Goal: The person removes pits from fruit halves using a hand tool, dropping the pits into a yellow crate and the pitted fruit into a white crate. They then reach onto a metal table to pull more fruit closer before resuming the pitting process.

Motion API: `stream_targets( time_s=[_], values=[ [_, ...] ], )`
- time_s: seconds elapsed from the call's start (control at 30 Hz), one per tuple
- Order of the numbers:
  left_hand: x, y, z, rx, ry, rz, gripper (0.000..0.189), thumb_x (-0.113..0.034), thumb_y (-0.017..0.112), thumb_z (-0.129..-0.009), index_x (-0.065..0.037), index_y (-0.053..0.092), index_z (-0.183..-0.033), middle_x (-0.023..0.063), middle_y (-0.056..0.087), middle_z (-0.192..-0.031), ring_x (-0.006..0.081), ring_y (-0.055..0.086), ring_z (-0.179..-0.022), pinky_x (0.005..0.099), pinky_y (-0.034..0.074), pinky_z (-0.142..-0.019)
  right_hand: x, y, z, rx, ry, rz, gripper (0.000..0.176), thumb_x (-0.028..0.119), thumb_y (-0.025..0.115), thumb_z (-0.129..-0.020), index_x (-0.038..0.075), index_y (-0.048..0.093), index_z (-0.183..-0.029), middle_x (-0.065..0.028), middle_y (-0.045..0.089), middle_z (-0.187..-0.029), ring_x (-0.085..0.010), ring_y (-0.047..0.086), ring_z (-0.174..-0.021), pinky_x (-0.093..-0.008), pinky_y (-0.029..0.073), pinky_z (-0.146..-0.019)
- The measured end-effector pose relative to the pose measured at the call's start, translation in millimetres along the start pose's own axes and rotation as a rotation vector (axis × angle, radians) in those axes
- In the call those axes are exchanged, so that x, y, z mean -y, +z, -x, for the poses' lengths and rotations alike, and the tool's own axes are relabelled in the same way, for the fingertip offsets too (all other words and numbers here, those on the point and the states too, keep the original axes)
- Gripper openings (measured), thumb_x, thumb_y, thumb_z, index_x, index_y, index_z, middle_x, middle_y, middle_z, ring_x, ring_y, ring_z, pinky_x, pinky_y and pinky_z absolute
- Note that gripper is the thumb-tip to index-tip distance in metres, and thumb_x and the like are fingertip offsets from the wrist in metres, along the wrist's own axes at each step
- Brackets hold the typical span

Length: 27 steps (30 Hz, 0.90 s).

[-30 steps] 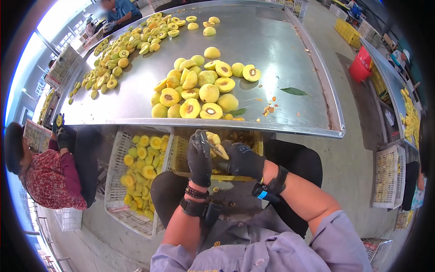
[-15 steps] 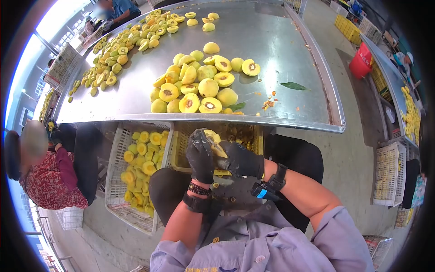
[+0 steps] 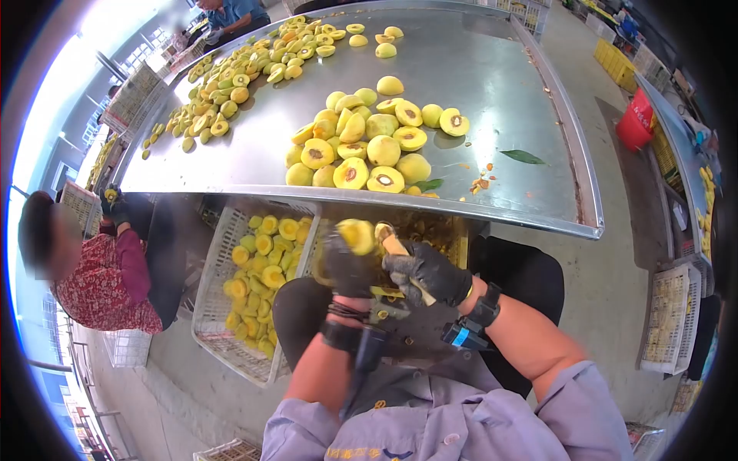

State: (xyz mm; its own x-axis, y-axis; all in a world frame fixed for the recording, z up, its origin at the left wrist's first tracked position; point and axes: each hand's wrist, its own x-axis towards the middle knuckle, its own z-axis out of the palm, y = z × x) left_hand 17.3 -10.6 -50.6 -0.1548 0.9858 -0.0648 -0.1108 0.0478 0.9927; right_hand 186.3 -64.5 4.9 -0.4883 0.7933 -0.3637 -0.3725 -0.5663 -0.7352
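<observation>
My left hand (image 3: 346,265), in a dark glove and blurred by motion, holds a yellow peach half (image 3: 357,236) with its hollow showing. Gloved in black, my right hand (image 3: 432,274) is wrapped round the wooden handle of a pitting tool (image 3: 395,244), whose tip is beside the fruit. Both hands are over a yellow crate (image 3: 459,250) with pits and scraps inside. Beyond them, a pile of halved peaches (image 3: 383,150) lies near the front edge of the metal table (image 3: 492,92).
A white crate (image 3: 207,307) of pitted halves stands left of my legs. A co-worker in a red patterned top (image 3: 108,280) sits further left. More fruit (image 3: 219,96) lies at the table's back left. A red bucket (image 3: 635,123) stands at the right.
My hands have moved apart, and the peach half and the tool now show separately between them. The view has shifted, so the table and crates appear further right.
</observation>
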Motion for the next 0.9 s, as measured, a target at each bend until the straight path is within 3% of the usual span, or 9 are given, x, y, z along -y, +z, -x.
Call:
stream_targets(
  time_s=[0.07, 0.23, 0.3, 0.43, 0.53, 0.63, 0.67, 0.8, 0.9],
  values=[
    [-28, -19, 0, -0.118, -0.25, 0.38, 0.049, -0.054, 0.033, -0.093, -0.01, 0.054, -0.095, 0.0029, 0.058, -0.074, 0.0122, 0.055, -0.058, 0.0194, 0.043, -0.043, 5, -5, 1, 0.001, 0.022, 0.151, 0.016, 0.023, 0.058, -0.089, 0.007, 0.054, -0.09, 0.0023, 0.051, -0.062, -0.0055, 0.048, -0.046, -0.0213, 0.036, -0.041],
    [-53, -65, -28, -0.442, 0.072, 0.44, 0.052, -0.039, 0.052, -0.091, -0.019, 0.036, -0.136, 0.0096, 0.053, -0.112, 0.0225, 0.054, -0.098, 0.0322, 0.049, -0.078, -14, -25, -7, -0.197, -0.314, 1.494, 0.022, 0.02, 0.057, -0.082, 0.002, 0.053, -0.094, -0.0158, 0.063, -0.076, -0.0305, 0.062, -0.065, -0.0419, 0.049, -0.058],
    [-53, -79, -39, -0.359, 0.099, 0.62, 0.048, -0.031, 0.05, -0.093, -0.014, 0.036, -0.136, 0.01, 0.05, -0.118, 0.0224, 0.051, -0.107, 0.0315, 0.048, -0.082, -11, -21, -7, -0.222, -0.178, 1.496, 0.021, 0.021, 0.056, -0.079, 0.003, 0.059, -0.091, -0.0185, 0.064, -0.087, -0.0359, 0.061, -0.084, -0.0453, 0.048, -0.071],
    [-86, -13, -35, 0.136, 0.399, 0.053, 0.039, -0.019, 0.055, -0.089, -0.001, 0.047, -0.123, 0.0088, 0.056, -0.114, 0.0224, 0.056, -0.1, 0.032, 0.048, -0.085, -11, -26, -5, -0.159, -0.078, 1.642, 0.022, 0.025, 0.058, -0.08, 0.007, 0.061, -0.091, -0.0161, 0.065, -0.089, -0.0342, 0.062, -0.085, -0.0436, 0.049, -0.073],
    [-57, 6, -92, 0.214, 0.8, -0.758, 0.04, -0.017, 0.062, -0.084, 0.0, 0.052, -0.118, 0.0131, 0.061, -0.107, 0.0248, 0.058, -0.098, 0.0341, 0.045, -0.089, -14, -35, -3, -0.18, -0.162, 1.638, 0.03, 0.032, 0.058, -0.082, 0.006, 0.057, -0.095, -0.0167, 0.064, -0.085, -0.0341, 0.062, -0.08, -0.0445, 0.048, -0.07],
    [-77, 40, -93, 0.108, 0.412, -1.445, 0.048, -0.04, 0.057, -0.084, -0.003, 0.056, -0.115, 0.0176, 0.058, -0.114, 0.0322, 0.056, -0.105, 0.0393, 0.043, -0.092, -3, -32, 10, -0.245, -0.138, 1.589, 0.033, 0.033, 0.057, -0.083, 0.004, 0.056, -0.099, -0.0185, 0.064, -0.086, -0.0345, 0.062, -0.08, -0.0449, 0.048, -0.07],
    [-57, 34, -111, 0.057, 0.575, -1.51, 0.055, -0.05, 0.056, -0.08, -0.005, 0.059, -0.111, 0.0174, 0.06, -0.111, 0.032, 0.056, -0.105, 0.0402, 0.044, -0.09, 2, -29, 16, -0.236, -0.124, 1.579, 0.039, 0.033, 0.055, -0.085, 0.002, 0.053, -0.107, -0.0193, 0.064, -0.086, -0.035, 0.062, -0.079, -0.0454, 0.048, -0.069],
    [-93, 54, -114, 0.313, 0.075, -1.558, 0.06, -0.055, 0.061, -0.073, -0.006, 0.06, -0.108, 0.0164, 0.061, -0.109, 0.0316, 0.056, -0.104, 0.0406, 0.046, -0.087, 4, -30, 20, -0.311, -0.299, 1.425, 0.041, 0.033, 0.055, -0.084, 0.003, 0.052, -0.111, -0.0219, 0.063, -0.09, -0.0355, 0.061, -0.086, -0.0459, 0.047, -0.074],
    [-76, 50, -112, 0.242, 0.268, -1.434, 0.062, -0.053, 0.063, -0.072, -0.004, 0.057, -0.109, 0.018, 0.061, -0.106, 0.0326, 0.058, -0.1, 0.0412, 0.046, -0.085, -2, -53, 7, -0.084, -0.162, 1.714, 0.047, 0.034, 0.054, -0.085, 0.002, 0.048, -0.119, -0.0222, 0.062, -0.089, -0.0361, 0.06, -0.085, -0.0452, 0.047, -0.073]
  ],
)
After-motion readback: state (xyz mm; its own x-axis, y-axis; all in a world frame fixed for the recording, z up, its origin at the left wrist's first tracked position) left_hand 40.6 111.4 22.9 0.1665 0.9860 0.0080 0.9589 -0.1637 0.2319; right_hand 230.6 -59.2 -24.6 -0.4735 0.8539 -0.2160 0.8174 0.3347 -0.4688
